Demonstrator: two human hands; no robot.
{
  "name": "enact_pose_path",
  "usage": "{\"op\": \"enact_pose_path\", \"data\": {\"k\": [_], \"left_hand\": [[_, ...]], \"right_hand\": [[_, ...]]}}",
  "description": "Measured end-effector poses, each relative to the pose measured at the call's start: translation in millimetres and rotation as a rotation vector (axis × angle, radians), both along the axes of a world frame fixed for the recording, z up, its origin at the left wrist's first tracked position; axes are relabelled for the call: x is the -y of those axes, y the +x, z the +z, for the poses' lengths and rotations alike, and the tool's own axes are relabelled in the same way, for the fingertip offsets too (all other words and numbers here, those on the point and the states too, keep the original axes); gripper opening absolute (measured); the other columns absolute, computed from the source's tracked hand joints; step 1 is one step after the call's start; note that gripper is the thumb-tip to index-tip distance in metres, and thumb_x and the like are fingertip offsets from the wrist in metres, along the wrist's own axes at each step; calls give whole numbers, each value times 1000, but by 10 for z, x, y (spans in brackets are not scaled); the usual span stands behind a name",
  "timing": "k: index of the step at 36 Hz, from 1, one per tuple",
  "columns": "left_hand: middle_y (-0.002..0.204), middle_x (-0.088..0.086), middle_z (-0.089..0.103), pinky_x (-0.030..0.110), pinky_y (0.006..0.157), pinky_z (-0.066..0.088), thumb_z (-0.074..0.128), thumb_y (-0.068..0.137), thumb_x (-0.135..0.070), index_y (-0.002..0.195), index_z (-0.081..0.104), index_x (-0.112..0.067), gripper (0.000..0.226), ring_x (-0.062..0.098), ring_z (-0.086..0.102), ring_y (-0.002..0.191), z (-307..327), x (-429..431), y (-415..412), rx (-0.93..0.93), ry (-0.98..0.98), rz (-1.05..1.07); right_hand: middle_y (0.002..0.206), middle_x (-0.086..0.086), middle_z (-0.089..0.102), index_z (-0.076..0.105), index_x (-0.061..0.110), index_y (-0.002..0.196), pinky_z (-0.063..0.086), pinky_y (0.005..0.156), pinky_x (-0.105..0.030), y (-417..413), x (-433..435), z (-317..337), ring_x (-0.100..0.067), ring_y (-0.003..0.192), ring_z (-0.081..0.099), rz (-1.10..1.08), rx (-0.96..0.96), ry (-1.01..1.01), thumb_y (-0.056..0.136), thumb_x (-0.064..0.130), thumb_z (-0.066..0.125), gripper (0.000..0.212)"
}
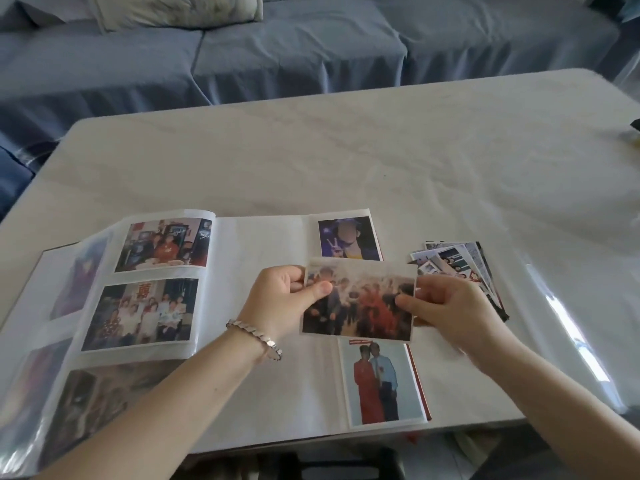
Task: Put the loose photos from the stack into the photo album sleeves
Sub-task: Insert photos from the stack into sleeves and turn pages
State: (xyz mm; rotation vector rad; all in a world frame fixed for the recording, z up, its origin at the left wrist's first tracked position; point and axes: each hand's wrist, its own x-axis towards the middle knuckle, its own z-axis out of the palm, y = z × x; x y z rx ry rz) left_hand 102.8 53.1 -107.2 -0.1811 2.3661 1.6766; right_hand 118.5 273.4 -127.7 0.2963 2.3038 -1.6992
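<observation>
An open photo album [263, 306] lies on the table in front of me. Its left page holds group photos in sleeves; the right page holds a small portrait at the top and a photo of a couple at the bottom. Above the middle of the right page I hold a loose landscape photo [360, 303] of a crowd. My left hand [284, 299] pinches its left edge, thumb on top. At the right edge, my right hand [450, 306] pinches it too. The stack of loose photos [457, 261] lies fanned out on the table just right of the album, partly behind my right hand.
The pale table [346, 161] stretches away behind the album. A blue sofa [277, 53] with a cushion stands beyond it. A small dark and yellow object [634, 131] sits at the table's far right edge. A clear plastic sheet covers the table's right side.
</observation>
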Motion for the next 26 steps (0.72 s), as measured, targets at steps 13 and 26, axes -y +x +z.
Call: {"op": "enact_pose_path", "data": {"k": [13,26], "left_hand": [[158,-10,-2,40,112,-12,30,92,-58,146,21,-29,61,13,-12,144,-353,932,-104,-113,-1276,-241],[156,-19,4,47,113,-2,21,85,-71,145,17,-40,68,15,-16,142,-485,1035,-86,-108,-1282,-179]], "right_hand": [[59,-4,68,68,11,69,55,57,-36,-544,93,-14,-18,53,67,-272,-230,132,85,13,67,16],[77,-8,68,67,10,105,46,57,-27,-736,478,71,-21,51,58,-9,-465,576,93,18,56,18]]}}
